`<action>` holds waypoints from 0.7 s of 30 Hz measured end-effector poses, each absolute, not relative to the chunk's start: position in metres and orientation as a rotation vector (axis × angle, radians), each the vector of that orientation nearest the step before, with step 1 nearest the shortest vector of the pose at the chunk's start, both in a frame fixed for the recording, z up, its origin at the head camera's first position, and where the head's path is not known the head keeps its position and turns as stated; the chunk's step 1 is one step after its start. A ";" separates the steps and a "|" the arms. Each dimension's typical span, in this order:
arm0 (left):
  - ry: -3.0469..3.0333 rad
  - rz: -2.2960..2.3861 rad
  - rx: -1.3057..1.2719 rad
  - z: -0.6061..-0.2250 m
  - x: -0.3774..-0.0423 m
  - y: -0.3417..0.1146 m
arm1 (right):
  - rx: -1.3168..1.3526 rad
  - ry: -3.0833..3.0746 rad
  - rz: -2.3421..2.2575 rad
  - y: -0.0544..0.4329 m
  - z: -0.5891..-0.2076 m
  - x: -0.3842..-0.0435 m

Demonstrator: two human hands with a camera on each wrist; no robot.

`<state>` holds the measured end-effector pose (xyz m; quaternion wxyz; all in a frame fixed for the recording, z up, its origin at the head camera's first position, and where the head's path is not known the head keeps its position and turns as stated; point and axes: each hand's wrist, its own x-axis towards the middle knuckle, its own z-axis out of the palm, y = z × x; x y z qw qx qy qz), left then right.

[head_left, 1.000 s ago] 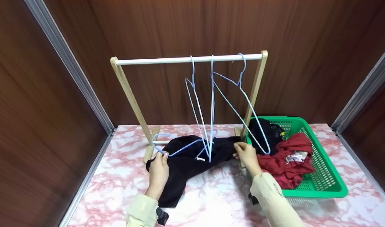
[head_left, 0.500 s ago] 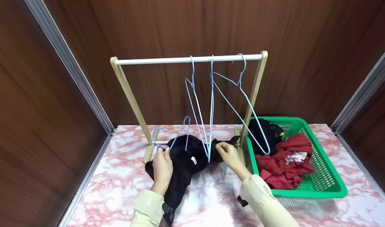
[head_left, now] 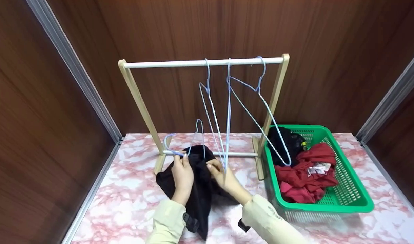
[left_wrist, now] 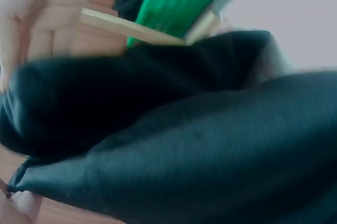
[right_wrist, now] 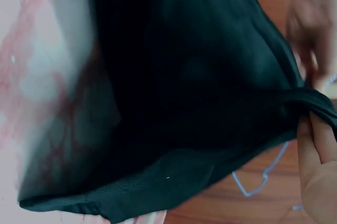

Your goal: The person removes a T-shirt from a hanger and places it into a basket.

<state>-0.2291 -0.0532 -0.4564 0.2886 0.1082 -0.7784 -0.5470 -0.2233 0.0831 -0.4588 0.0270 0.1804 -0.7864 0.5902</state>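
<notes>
A black garment [head_left: 200, 200] hangs between the two hands in the head view, its lower end dropping toward the front. My left hand [head_left: 183, 176] pinches its upper edge, where a blue wire hanger [head_left: 166, 144] shows its hook beside the fingertips. Just to the right, my right hand [head_left: 227, 179] pinches the cloth between thumb and fingers. A narrow blue wire loop [head_left: 202, 135] rises out of the garment's top between the hands. The right wrist view shows a wide fold of the garment [right_wrist: 174, 103] hanging open; where the wire runs inside is hidden.
A wooden rack with a white rail [head_left: 166, 64] stands behind, carrying several blue hangers [head_left: 213, 112]; one hangs in front of the right hand. To the right, a green basket [head_left: 354, 176] holds red cloth [head_left: 308, 176] and black cloth [head_left: 283, 142]. Brown panels enclose the marbled table [head_left: 118, 203].
My right hand has moved left with the cloth, gathering the garment toward my left hand. The left hand has shifted slightly right and up, and the wire loop now stands upright.
</notes>
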 end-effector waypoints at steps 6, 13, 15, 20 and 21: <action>-2.060 -1.595 0.355 -0.453 -0.227 -0.050 | 0.756 -2.412 1.876 0.076 -0.467 -0.219; -2.045 -1.722 0.446 -0.449 -0.227 -0.045 | 0.706 -2.540 1.424 0.077 -0.474 -0.216; -2.029 -1.747 0.450 -0.449 -0.227 -0.044 | 0.636 -2.588 1.352 0.077 -0.476 -0.215; -1.989 -1.791 0.441 -0.448 -0.225 -0.041 | 0.426 -2.741 1.410 0.080 -0.480 -0.213; -1.984 -1.799 0.438 -0.447 -0.225 -0.040 | 0.405 -2.775 1.449 0.080 -0.481 -0.213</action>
